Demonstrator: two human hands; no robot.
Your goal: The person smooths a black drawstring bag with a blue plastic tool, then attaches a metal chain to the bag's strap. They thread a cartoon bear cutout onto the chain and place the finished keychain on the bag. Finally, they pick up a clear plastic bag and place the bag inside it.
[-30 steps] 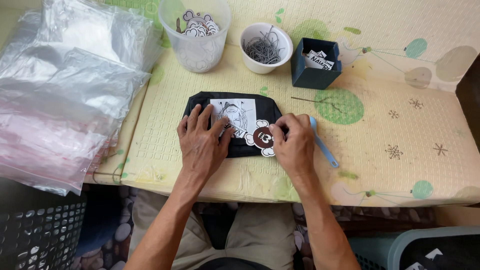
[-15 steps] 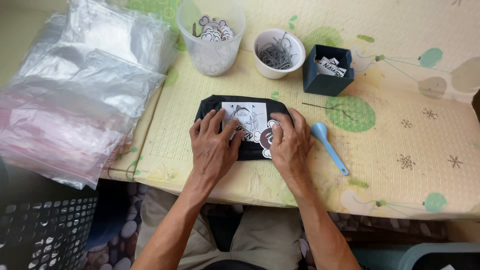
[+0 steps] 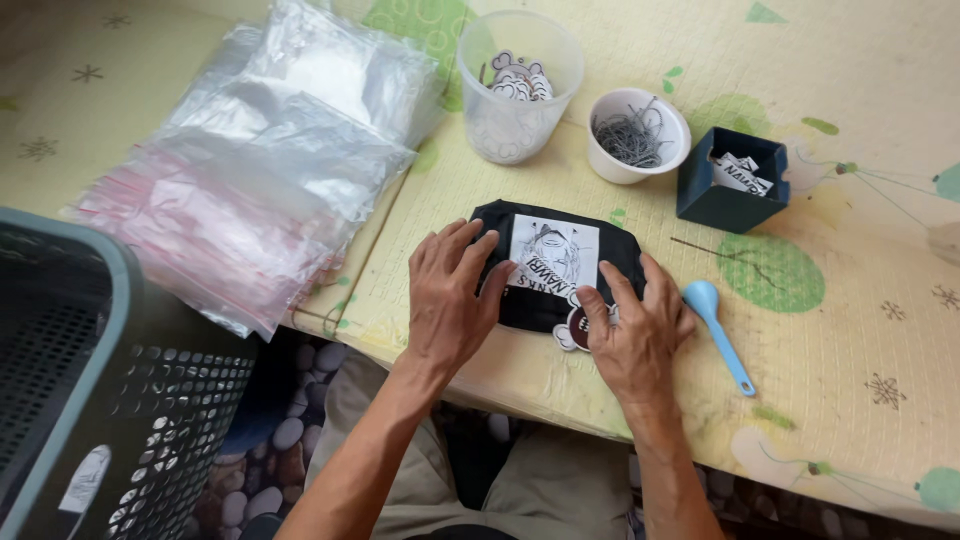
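Both hands sit as before, flat on the black folded item, while the view has swung left so a dark perforated basket [image 3: 90, 400] now fills the near-left corner below the tabletop. Left hand [image 3: 450, 300] lies palm down, fingers spread, on the left half of the black folded item [image 3: 545, 265]; nothing pinched, just pressing. Right hand [image 3: 635, 335] presses flat over its near-right corner and covers part of a round brown-and-white sticker [image 3: 574, 330] poking out at the near edge. Item lies near the tabletop's front edge, long axis left to right, directly under both hands, white printed label [image 3: 553, 250] facing up between them; neither hand clearly nearer. Light blue spoon [image 3: 715, 330] just right of the right hand, not touched. Stack of clear plastic bags [image 3: 260, 180] on the left side. Farther back: clear plastic cup [image 3: 515, 85] with stickers, white cup of metal pins [image 3: 637, 135], dark blue box [image 3: 730, 180] of paper tags.
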